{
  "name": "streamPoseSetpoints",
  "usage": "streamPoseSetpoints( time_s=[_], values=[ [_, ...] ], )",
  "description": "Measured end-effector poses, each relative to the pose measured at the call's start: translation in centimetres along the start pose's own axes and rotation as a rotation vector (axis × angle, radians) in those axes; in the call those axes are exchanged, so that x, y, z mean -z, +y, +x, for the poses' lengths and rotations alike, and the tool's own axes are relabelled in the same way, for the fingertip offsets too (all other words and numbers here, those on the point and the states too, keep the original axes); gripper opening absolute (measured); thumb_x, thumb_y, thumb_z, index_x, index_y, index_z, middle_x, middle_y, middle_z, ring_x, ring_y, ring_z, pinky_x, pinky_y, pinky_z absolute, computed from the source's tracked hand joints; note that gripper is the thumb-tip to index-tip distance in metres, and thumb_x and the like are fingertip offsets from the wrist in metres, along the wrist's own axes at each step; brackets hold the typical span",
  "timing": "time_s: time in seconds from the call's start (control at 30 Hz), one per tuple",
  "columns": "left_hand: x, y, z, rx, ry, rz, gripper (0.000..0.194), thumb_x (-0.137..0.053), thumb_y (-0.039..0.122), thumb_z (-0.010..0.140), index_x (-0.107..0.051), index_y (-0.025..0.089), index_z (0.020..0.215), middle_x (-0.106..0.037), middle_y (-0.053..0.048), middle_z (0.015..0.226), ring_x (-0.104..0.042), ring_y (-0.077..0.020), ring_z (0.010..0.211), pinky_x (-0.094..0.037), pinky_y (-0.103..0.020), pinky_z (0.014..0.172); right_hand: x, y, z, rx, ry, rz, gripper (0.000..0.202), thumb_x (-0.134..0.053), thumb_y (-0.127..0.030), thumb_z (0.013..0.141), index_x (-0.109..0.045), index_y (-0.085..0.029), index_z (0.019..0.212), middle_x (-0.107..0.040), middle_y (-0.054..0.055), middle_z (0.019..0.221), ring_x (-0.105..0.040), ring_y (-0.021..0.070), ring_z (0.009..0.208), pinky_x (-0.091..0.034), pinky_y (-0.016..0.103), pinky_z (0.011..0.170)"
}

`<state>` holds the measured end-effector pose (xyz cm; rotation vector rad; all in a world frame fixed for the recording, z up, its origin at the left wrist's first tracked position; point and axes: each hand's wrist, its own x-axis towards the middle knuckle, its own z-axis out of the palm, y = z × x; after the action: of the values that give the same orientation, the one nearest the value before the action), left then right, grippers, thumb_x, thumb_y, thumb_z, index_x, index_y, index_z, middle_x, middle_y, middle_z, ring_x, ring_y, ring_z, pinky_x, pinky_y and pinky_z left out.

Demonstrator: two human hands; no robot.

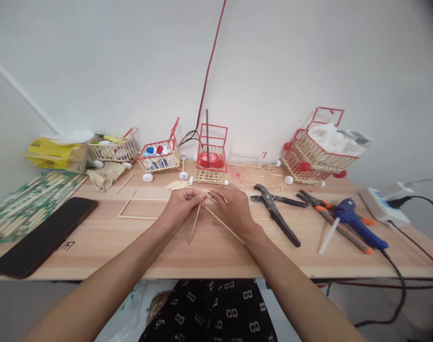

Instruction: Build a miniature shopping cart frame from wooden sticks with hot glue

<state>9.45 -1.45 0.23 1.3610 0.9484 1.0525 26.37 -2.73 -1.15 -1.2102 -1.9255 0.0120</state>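
My left hand [186,201] pinches thin wooden sticks [195,224] where they come together near the middle of the table. Close beside it, my right hand [234,203] has its fingers closed on the same joined sticks, and one long stick [225,225] slants out below its palm. The exact join is partly hidden by the fingertips. Left of my hands, a flat stick frame [138,217] lies on the wood. Just beyond my fingers sits a pile of short sticks [177,185].
Small stick-built carts [209,176] with red trim line the wall. At right lie black-handled pliers [276,213], orange-handled pliers [339,228], a blue glue gun [359,225] and a power strip [383,206]. At left are a phone [45,235] and packed sticks [34,199].
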Motion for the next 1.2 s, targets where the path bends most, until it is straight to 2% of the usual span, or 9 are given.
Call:
streamPoseSetpoints(
  time_s=[0.47, 1.2],
  values=[
    [0.01, -0.06, -0.05, -0.002, 0.004, 0.007, 0.024, -0.070, 0.036, 0.071, -0.066, 0.015, 0.059, -0.069, -0.006, 0.072, -0.059, -0.0182, 0.073, -0.039, -0.026, 0.065, 0.07, -0.01, -0.04, -0.016, -0.017, 0.008, 0.020, -0.052, -0.024, 0.093, -0.073, -0.021, 0.094, -0.073, 0.005, 0.093, -0.062, 0.0195, 0.088, -0.044, 0.032, 0.082],
    [0.04, -0.23, 0.06, -0.001, 0.005, -0.014, 0.024, -0.071, 0.035, 0.070, -0.066, 0.016, 0.058, -0.066, -0.004, 0.065, -0.054, -0.0155, 0.066, -0.037, -0.026, 0.064, 0.09, -0.16, 0.09, -0.013, -0.004, 0.012, 0.019, -0.054, -0.022, 0.092, -0.072, -0.022, 0.094, -0.074, 0.004, 0.096, -0.063, 0.0195, 0.090, -0.045, 0.032, 0.083]
  ],
)
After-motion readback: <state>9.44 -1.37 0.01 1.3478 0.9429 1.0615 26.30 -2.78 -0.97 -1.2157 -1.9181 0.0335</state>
